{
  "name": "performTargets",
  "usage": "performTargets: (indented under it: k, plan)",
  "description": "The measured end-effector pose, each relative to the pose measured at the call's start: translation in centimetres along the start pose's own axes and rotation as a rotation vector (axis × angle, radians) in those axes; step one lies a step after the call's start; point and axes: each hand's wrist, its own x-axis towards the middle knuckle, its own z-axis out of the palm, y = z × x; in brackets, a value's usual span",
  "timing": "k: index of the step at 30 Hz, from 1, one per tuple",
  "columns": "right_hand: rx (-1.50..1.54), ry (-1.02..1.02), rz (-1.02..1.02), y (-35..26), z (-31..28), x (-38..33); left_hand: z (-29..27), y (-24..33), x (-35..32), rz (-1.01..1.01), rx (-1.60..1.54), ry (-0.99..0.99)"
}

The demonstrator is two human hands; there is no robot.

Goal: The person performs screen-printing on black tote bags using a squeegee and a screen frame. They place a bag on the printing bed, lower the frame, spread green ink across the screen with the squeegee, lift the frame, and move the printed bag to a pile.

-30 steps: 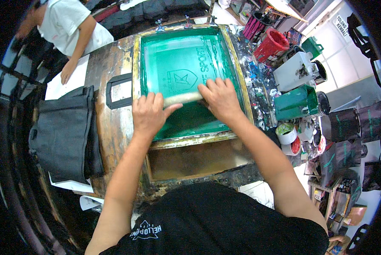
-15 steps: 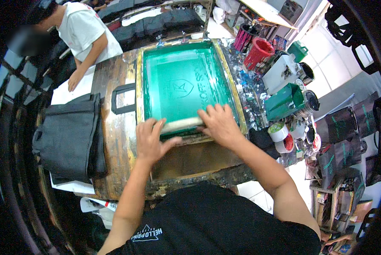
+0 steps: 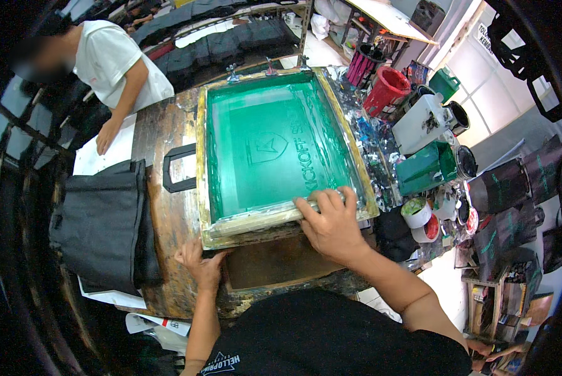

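A screen printing frame point(image 3: 201, 135) with yellowed wooden rails holds a mesh coated in green ink point(image 3: 249, 175), in which a shield emblem and lettering show. Its near end looks raised off the table. My right hand point(image 3: 334, 229) is closed over the near rail, fingers on the inner side, beside the pale squeegee point(image 3: 265, 219) lying along that end. Just off the near left corner, my left hand point(image 3: 199, 266) is low over the table, thumb apart from the bent fingers, with nothing visible in it. From under the frame's left side sticks out a black bag handle point(image 3: 179, 169).
Left on the worn wooden table point(image 3: 174, 232) lies a stack of black bags point(image 3: 102, 225). Along the right stand a red ink bucket point(image 3: 386, 91), a green container point(image 3: 426, 169) and tape rolls point(image 3: 417, 213). A co-worker in a white shirt point(image 3: 115, 59) stands at the far left.
My left hand has let go of the squeegee and moved down to the frame's near left corner. My right hand has come to the near rail, and the frame's near end has risen.
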Motion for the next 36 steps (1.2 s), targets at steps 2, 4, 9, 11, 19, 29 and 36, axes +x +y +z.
performTargets:
  k: [2,4,9,11,19,29,36]
  plan:
    - [0.006,0.032,-0.015,0.1,-2.4,1.7,-0.2,0.0,0.3,-0.035,-0.229,0.055]
    - [-0.018,0.072,-0.029,0.0,-5.3,4.0,-2.7,4.1,3.5,-0.059,-0.488,0.105]
    - [-0.172,0.431,-0.124,2.0,-10.0,12.7,-6.3,12.7,12.6,0.134,-0.765,0.331]
    - [-0.199,0.503,-0.149,2.7,-11.8,16.2,-5.9,12.3,14.4,0.255,-0.626,0.404]
    - [-0.114,0.187,-0.103,2.9,-17.5,21.0,0.7,6.6,8.8,-0.2,0.137,-0.281]
    - [-0.135,0.219,-0.067,3.5,-17.7,22.3,1.3,3.5,13.7,-0.051,-0.369,-0.043]
    - [-0.076,0.077,-0.041,3.0,-19.2,22.3,-12.8,-3.6,25.6,-0.295,-0.463,-0.089]
